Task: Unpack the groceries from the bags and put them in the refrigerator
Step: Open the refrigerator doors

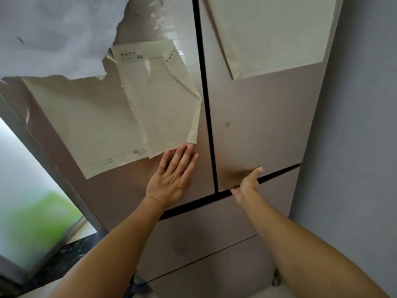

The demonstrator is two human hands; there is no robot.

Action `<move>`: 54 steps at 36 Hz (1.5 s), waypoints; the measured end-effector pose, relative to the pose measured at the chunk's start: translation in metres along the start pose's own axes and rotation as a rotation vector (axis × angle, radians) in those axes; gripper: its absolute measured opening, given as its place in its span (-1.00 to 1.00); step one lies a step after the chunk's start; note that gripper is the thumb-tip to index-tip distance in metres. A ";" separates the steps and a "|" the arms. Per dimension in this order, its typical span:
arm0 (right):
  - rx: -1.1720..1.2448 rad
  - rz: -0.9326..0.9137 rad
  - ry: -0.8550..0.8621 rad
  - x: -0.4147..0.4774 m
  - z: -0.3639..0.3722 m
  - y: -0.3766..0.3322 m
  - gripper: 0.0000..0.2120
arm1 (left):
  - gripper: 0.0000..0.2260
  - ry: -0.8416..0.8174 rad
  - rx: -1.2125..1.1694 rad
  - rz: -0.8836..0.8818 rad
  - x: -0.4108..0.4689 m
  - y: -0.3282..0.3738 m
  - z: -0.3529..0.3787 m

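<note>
A tall pinkish-beige refrigerator (257, 130) fills the view, all its doors closed. My left hand (174, 175) lies flat with fingers spread on the lower part of the left upper door (120, 190), holding nothing. My right hand (247, 183) hooks its fingers under the bottom edge of the right upper door, in the dark gap above the drawer (214, 229); the thumb rests on the door face. No groceries or bags are in sight.
Pale paper sheets (154, 100) and torn white film (53, 35) stick to the left door, another sheet (275, 33) to the right door. A grey wall (361, 147) stands close on the right. A frosted window (25, 201) with a dark sill lies at the left.
</note>
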State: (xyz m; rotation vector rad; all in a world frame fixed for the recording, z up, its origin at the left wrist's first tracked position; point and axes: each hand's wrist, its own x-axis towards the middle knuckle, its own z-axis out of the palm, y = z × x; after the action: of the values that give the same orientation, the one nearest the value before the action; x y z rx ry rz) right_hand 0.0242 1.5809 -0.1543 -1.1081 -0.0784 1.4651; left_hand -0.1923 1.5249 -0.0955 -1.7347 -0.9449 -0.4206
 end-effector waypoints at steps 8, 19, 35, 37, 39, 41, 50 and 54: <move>-0.055 -0.014 -0.032 -0.005 -0.023 -0.007 -0.17 | -0.42 -0.042 -0.047 0.006 0.001 -0.002 -0.004; -0.505 -0.330 0.129 -0.065 -0.112 -0.047 -0.56 | -0.43 -0.243 -0.239 -0.085 0.014 0.017 -0.033; -1.262 -1.656 0.324 -0.205 -0.165 -0.147 -0.35 | -0.51 0.175 -0.810 -0.506 0.194 0.054 -0.139; -1.436 -1.862 0.336 -0.205 -0.167 -0.155 -0.34 | -0.51 0.132 -0.788 -0.517 0.213 0.051 -0.141; -1.568 -1.958 0.326 -0.198 -0.170 -0.159 -0.35 | -0.53 0.062 -0.780 -0.478 0.229 0.053 -0.141; -1.659 -1.965 0.320 -0.186 -0.177 -0.163 -0.36 | -0.56 0.044 -0.804 -0.425 0.238 0.059 -0.139; -1.582 -1.998 0.269 -0.138 -0.226 -0.222 -0.40 | -0.67 0.201 -0.773 -0.333 0.275 0.106 -0.166; -1.652 -1.909 0.297 -0.115 -0.246 -0.260 -0.33 | -0.75 0.247 -0.788 -0.291 0.303 0.143 -0.178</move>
State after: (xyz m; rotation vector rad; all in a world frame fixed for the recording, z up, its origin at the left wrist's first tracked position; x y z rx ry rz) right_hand 0.3526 1.4247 -0.0600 -1.4687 -1.7689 -0.8390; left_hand 0.1355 1.4629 0.0858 -2.1625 -0.9104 -1.3026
